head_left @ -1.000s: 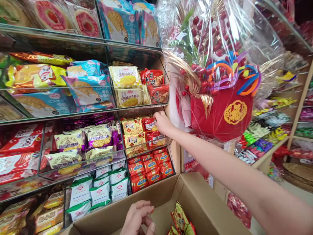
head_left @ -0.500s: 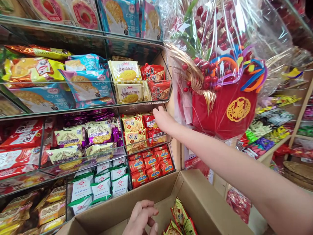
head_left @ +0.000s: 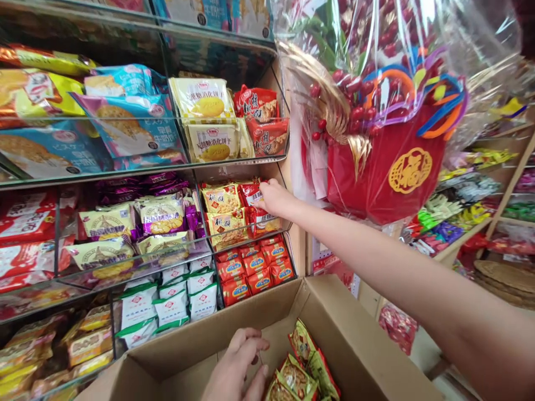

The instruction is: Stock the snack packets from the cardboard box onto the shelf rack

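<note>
My right hand [head_left: 273,197] reaches into a shelf compartment, its bent fingers gripping the edge of a red snack packet [head_left: 251,193] in the back row. Another red packet [head_left: 266,221] lies in front of it. Left of these, touching them, are yellow cookie packets [head_left: 225,225]. Above the opening of a cardboard box [head_left: 200,342], my left hand [head_left: 240,362] holds nothing, fingers loosely curved and apart. Several gold-and-red snack packets [head_left: 297,379] lie at the right inside the box, just beside that hand.
A glass ledge [head_left: 234,162] runs above the compartment. Below stand small red packets [head_left: 259,267] and white-green packets [head_left: 171,303]. A plastic-wrapped red gift arrangement [head_left: 376,178] hangs close over my right arm. Purple-yellow cookie packets [head_left: 161,214] fill the neighbouring compartment.
My right hand has moved down onto the back red packet. The view has shifted slightly, and more of the packets inside the box shows. My left hand stays over the box.
</note>
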Tool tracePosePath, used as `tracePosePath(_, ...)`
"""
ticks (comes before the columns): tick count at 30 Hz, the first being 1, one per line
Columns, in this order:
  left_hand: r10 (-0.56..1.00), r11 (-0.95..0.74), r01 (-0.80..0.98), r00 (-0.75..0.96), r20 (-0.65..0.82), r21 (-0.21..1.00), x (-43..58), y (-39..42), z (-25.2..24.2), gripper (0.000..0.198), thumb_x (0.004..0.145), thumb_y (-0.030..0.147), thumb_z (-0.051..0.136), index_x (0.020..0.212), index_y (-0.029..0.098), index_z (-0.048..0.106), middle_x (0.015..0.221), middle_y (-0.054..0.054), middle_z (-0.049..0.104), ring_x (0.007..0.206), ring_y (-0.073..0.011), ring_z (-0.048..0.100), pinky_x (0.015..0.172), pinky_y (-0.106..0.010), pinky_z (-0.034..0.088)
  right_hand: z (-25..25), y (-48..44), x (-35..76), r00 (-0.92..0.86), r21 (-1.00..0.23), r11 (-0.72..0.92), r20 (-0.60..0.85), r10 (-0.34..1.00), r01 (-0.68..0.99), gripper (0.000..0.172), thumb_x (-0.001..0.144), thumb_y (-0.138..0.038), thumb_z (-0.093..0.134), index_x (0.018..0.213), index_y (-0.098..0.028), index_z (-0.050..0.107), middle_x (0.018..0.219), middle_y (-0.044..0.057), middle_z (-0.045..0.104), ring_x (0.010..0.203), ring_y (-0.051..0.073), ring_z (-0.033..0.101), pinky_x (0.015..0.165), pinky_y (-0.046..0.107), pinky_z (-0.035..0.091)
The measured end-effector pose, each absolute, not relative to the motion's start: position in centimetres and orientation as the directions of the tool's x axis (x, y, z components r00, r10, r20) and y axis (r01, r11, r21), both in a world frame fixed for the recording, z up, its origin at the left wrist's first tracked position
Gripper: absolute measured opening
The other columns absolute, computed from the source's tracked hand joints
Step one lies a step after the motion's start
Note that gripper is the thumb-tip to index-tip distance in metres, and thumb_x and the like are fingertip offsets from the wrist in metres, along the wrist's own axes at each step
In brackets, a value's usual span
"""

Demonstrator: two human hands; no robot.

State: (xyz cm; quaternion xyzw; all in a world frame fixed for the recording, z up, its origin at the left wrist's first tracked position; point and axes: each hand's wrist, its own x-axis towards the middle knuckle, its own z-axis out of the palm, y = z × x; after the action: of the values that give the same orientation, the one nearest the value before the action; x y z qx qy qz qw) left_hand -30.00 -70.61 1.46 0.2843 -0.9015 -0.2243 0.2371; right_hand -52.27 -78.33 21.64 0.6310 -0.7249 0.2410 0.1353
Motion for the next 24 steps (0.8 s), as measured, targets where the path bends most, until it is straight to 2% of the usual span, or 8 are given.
tracePosePath(3, -0.612, 0.729, -0.57, -0.79, -0.011, 0.378, -29.3, -71.0, 2.9, 0.024, 0.081, 0.02, 0.04, 0.099, 0.019, 0.056, 0.102, -0.008, 0.061, 0.092, -0.0162, 0.059, 0.082, -0.027, 0.046, 21.5, -76.8, -52.2, -0.142, -0.163, 0.061, 0.553, -0.821, -0.985, 0.028, 0.082, -0.023, 0.055, 0.104, -0.005, 0.053, 0.11, 0.018, 0.046, 0.107, 0.028, 0.048, 0.09, 0.038, 0.037)
tracePosePath(6, -0.634, 0.651, -0.653, -0.748, -0.196, 0.387, -28.4, -72.1, 2.4, 0.03, 0.079, 0.023, 0.044, 0.104, 0.015, 0.059, 0.103, -0.012, 0.065, 0.09, -0.0215, 0.062, 0.079, -0.032, 0.046, 19.8, -73.6, -51.5, 0.034, -0.04, -0.091, 0.728, -0.684, -0.995, 0.02, 0.081, -0.016, 0.05, 0.098, -0.008, 0.055, 0.106, 0.012, 0.047, 0.11, 0.027, 0.043, 0.092, 0.038, 0.034)
tracePosePath(9, -0.658, 0.58, -0.718, -0.692, -0.297, 0.385, -27.5, -73.3, 1.3, 0.037, 0.079, 0.029, 0.046, 0.11, 0.013, 0.057, 0.103, -0.014, 0.066, 0.087, -0.0238, 0.062, 0.077, -0.033, 0.045, 15.6, -69.4, -50.3, 0.242, 0.046, -0.306, 0.727, -0.642, -0.951, 0.016, 0.085, -0.021, 0.042, 0.089, -0.016, 0.057, 0.092, 0.005, 0.052, 0.097, 0.02, 0.049, 0.084, 0.033, 0.037)
tracePosePath(11, -0.67, 0.56, -0.73, -0.677, -0.304, 0.392, -27.1, -73.7, 1.2, 0.04, 0.08, 0.031, 0.045, 0.115, 0.014, 0.054, 0.106, -0.012, 0.065, 0.088, -0.0224, 0.061, 0.078, -0.032, 0.044, 11.1, -66.6, -49.4, 0.4, 0.062, -0.447, 0.568, -0.719, -0.892, 0.019, 0.087, -0.025, 0.04, 0.083, -0.018, 0.058, 0.083, 0.004, 0.054, 0.086, 0.018, 0.051, 0.076, 0.031, 0.039)
tracePosePath(14, -0.685, 0.548, -0.738, -0.666, -0.295, 0.394, -27.2, -73.8, 1.5, 0.043, 0.081, 0.035, 0.043, 0.12, 0.018, 0.05, 0.107, -0.008, 0.064, 0.087, -0.0202, 0.06, 0.077, -0.03, 0.043, 3.2, -64.0, -48.2, 0.523, -0.025, -0.531, 0.138, -0.841, -0.847, 0.021, 0.087, -0.019, 0.04, 0.079, -0.016, 0.059, 0.077, 0.005, 0.058, 0.071, 0.016, 0.054, 0.062, 0.027, 0.039)
tracePosePath(18, -0.67, 0.549, -0.736, -0.671, -0.317, 0.397, -27.6, -73.6, 1.5, 0.046, 0.08, 0.039, 0.044, 0.12, 0.018, 0.05, 0.106, -0.007, 0.064, 0.088, -0.0189, 0.059, 0.075, -0.027, 0.042, -3.2, -63.9, -46.7, 0.534, -0.193, -0.5, -0.373, -0.759, -0.844, 0.014, 0.08, -0.022, 0.053, 0.082, -0.014, 0.064, 0.081, 0.008, 0.064, 0.073, 0.018, 0.058, 0.058, 0.025, 0.038)
tracePosePath(20, -0.654, 0.548, -0.734, -0.675, -0.34, 0.401, -27.8, -73.5, 1.2, 0.046, 0.08, 0.039, 0.043, 0.121, 0.019, 0.049, 0.104, -0.006, 0.065, 0.086, -0.018, 0.06, 0.074, -0.026, 0.042, -3.7, -64.7, -46.1, 0.517, -0.246, -0.458, -0.493, -0.7, -0.854, 0.017, 0.077, -0.025, 0.057, 0.086, -0.014, 0.065, 0.083, 0.009, 0.066, 0.074, 0.019, 0.059, 0.055, 0.024, 0.036)
tracePosePath(24, -0.647, 0.539, -0.746, -0.664, -0.374, 0.391, -27.8, -73.2, 0.9, 0.048, 0.08, 0.04, 0.043, 0.123, 0.018, 0.047, 0.106, -0.008, 0.064, 0.087, -0.0192, 0.06, 0.075, -0.028, 0.042, -2.9, -65.8, -46.1, 0.462, -0.241, -0.4, -0.575, -0.675, -0.884, 0.02, 0.072, -0.028, 0.061, 0.083, -0.012, 0.068, 0.077, 0.007, 0.066, 0.068, 0.017, 0.058, 0.048, 0.023, 0.033)
